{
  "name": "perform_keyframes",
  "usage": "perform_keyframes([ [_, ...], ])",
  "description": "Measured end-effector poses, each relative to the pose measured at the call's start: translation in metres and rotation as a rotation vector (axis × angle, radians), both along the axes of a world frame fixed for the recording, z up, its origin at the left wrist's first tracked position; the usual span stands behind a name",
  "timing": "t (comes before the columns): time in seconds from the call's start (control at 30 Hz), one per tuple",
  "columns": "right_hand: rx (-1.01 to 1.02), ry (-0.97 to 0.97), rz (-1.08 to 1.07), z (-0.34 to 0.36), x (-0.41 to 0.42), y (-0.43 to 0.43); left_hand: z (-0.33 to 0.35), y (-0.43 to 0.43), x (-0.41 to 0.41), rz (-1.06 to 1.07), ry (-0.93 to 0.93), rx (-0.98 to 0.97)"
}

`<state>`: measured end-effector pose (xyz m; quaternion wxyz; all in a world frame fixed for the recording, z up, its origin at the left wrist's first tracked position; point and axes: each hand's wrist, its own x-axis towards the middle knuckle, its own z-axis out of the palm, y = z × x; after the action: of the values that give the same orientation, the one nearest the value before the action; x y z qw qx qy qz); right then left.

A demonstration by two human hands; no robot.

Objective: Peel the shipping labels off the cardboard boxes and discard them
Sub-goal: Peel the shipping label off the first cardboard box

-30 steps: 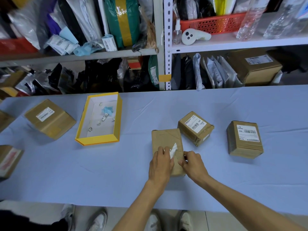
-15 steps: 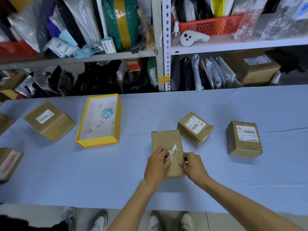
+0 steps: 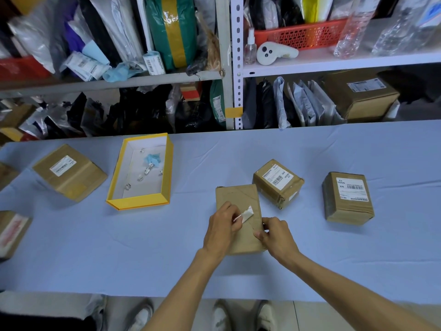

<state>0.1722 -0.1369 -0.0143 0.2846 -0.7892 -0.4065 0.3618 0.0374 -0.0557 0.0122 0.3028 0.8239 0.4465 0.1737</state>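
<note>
A flat brown cardboard box (image 3: 238,201) lies on the blue table in front of me. My left hand (image 3: 222,229) pinches a white label strip (image 3: 245,215), lifted off the box top with its far end still near the surface. My right hand (image 3: 276,236) grips the box's right front edge. Two more boxes with white labels stand to the right, one close (image 3: 278,182) and one farther (image 3: 347,198). A labelled box (image 3: 69,172) sits at the left.
An open yellow tray (image 3: 164,170) with white lining holds several crumpled label scraps, left of the box I hold. Parts of boxes (image 3: 12,231) lie at the left edge. Packed shelves (image 3: 229,68) rise behind the table (image 3: 119,247). Shoes show below the front edge.
My left hand has pulled the white label strip up and leftward off the box top. My right hand stays on the box's right edge.
</note>
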Motion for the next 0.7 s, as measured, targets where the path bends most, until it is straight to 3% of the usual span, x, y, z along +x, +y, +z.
perform_keyframes([
  [0.7, 0.012, 0.015, -0.024, 0.012, -0.004, -0.003, 0.017, 0.009, 0.005, -0.023, -0.138, 0.009],
])
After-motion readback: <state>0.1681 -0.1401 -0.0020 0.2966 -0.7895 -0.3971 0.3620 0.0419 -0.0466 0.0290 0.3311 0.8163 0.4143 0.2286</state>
